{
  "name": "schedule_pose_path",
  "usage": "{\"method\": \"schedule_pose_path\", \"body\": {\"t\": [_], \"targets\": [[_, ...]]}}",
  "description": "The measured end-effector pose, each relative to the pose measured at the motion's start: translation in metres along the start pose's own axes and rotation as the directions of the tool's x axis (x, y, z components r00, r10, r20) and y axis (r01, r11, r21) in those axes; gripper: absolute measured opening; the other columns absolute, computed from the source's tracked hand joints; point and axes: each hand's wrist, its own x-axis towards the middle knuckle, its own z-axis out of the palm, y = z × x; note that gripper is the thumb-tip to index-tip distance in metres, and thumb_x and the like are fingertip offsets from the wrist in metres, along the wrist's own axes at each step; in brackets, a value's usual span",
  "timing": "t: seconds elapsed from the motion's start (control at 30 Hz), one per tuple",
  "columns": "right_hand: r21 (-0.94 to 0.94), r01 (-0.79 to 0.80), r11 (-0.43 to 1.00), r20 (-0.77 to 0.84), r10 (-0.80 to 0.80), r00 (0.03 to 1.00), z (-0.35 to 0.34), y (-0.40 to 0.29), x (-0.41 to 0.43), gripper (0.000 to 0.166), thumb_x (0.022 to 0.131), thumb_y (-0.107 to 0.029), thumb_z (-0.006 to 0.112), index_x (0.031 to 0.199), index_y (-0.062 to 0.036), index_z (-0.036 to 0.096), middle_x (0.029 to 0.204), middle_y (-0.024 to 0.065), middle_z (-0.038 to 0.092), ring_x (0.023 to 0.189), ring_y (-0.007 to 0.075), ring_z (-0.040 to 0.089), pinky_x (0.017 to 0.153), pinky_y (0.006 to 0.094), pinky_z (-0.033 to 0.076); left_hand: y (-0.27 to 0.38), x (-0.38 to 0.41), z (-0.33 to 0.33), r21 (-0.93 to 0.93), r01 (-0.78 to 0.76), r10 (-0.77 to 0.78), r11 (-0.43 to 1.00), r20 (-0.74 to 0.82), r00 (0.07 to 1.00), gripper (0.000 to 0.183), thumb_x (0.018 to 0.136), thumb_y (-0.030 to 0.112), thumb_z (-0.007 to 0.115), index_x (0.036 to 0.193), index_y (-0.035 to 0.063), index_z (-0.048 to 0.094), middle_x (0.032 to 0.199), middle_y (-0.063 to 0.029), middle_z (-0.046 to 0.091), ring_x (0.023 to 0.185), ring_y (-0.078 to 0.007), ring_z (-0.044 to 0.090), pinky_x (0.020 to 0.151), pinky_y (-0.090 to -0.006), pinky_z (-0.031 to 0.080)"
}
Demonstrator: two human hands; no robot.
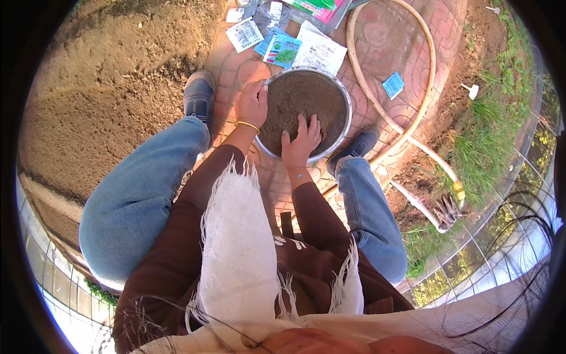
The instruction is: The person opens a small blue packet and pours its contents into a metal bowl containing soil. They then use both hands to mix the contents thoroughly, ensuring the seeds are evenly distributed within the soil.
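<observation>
Between my feet stands a round metal basin holding loose brown soil. My left hand grips its left rim, thumb on the edge, with a yellow bangle at the wrist. Over the near part of the basin, my right hand touches the soil, its fingers spread and their tips partly sunk in; nothing shows in its grasp. Just beyond the far rim lie a blue-and-white packet with a leaf picture and a white printed packet.
More packets, including a white one, lie on the red paving. A pale hose loops at right around a small blue packet. Bare soil stretches along the left. Grass and white plastic labels edge the right.
</observation>
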Motion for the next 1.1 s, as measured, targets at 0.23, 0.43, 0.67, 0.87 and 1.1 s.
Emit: {"method": "schedule_pose_path", "body": {"t": [0.23,0.43,0.67,0.87,1.1], "targets": [[0.708,-0.432,0.559,0.047,0.573,0.819,0.0,0.03,0.091,0.051,0.092,-0.025,0.065,0.13,0.0078,0.053,0.133,0.0258,0.055,0.119,0.036,0.056,0.101,0.0441,0.043,0.001,0.0,0.001,-0.008,-0.014,0.014,1.0,0.012,1.0,0.018,0.097,0.019,0.056,0.107,0.0092,0.067,0.092,-0.0162,0.064,0.087,-0.0377,0.063,0.074,-0.0459,0.05],[-0.04,-0.122,0.992,0.366,0.128,0.922,0.004,-0.024,0.137,0.048,0.086,-0.045,0.068,0.101,0.0002,0.072,0.129,0.0234,0.058,0.126,0.0417,0.048,0.107,0.0548,0.035,0.003,0.003,0.0,0.012,-0.056,0.056,0.998,0.024,0.998,0.018,0.098,0.018,0.055,0.107,0.0085,0.067,0.093,-0.0164,0.064,0.087,-0.0384,0.063,0.074,-0.0455,0.05],[-0.146,0.407,0.901,0.486,-0.293,0.823,-0.028,-0.016,0.054,0.042,0.07,-0.03,0.081,0.107,-0.0125,0.072,0.148,0.0167,0.042,0.145,0.0399,0.027,0.119,0.054,0.02,0.003,0.005,-0.004,-0.006,-0.058,0.059,0.998,0.023,0.998,0.02,0.097,0.018,0.055,0.109,0.0091,0.068,0.091,-0.0158,0.063,0.086,-0.0379,0.063,0.074,-0.045,0.05],[-0.252,0.166,0.953,0.29,-0.089,0.953,-0.03,0.044,0.072,0.069,0.066,-0.013,0.084,0.128,-0.0123,0.055,0.146,0.017,0.041,0.134,0.0429,0.04,0.106,0.0526,0.041,0.006,0.005,0.0,-0.045,-0.041,0.042,0.998,0.033,0.999,0.02,0.097,0.02,0.056,0.109,0.0097,0.069,0.09,-0.0151,0.063,0.084,-0.0373,0.063,0.073,-0.0443,0.05],[-0.149,-0.183,0.972,0.194,0.21,0.958,0.012,0.005,0.1,0.045,0.077,-0.015,0.078,0.115,-0.0049,0.055,0.132,0.0232,0.053,0.093,0.0465,0.066,0.081,0.0507,0.056,0.005,0.003,0.003,-0.034,-0.055,0.056,0.998,0.031,0.998,0.022,0.098,0.021,0.056,0.111,0.0099,0.069,0.092,-0.0161,0.064,0.087,-0.0379,0.064,0.077,-0.0442,0.05]]}}
